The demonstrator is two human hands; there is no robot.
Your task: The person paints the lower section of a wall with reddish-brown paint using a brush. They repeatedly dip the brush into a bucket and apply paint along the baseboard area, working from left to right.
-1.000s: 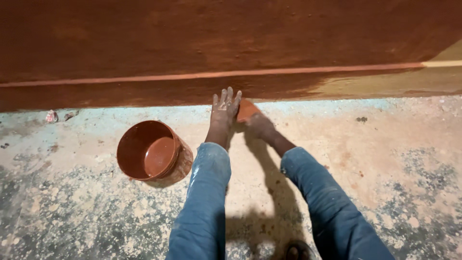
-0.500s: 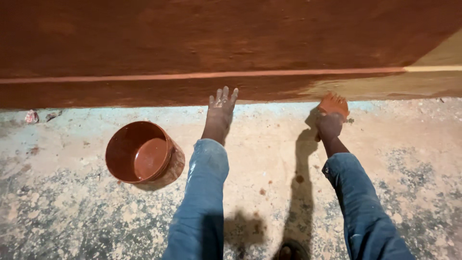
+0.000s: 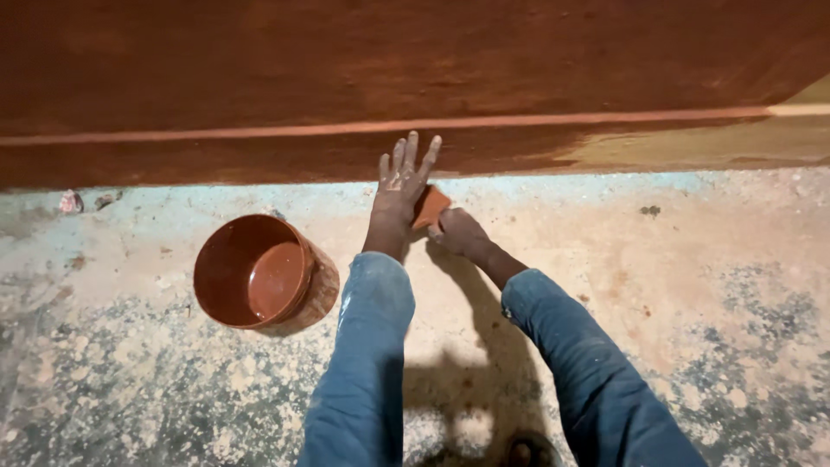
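My left hand [image 3: 401, 188] lies flat with fingers spread at the foot of the red-brown painted wall [image 3: 415, 78], fingertips touching the dark lower band. Just to its right, my right hand [image 3: 460, 232] grips a small orange-red sponge [image 3: 430, 206] soaked in paint, held low against the floor by the wall's base. Both arms wear blue denim sleeves. A round bucket [image 3: 259, 272] coated in red-brown paint, with some paint inside, stands on the floor to the left of my left arm.
A thin pale orange stripe [image 3: 389, 126] runs along the wall. At the right, an unpainted yellowish patch [image 3: 735, 143] of the lower band shows. The concrete floor [image 3: 709, 285] is speckled and stained. Small debris [image 3: 69, 201] lies at the far left by the wall.
My right hand with the sponge swung out to the right along the wall's lower band, then came back left beside my left hand. The left hand stayed planted.
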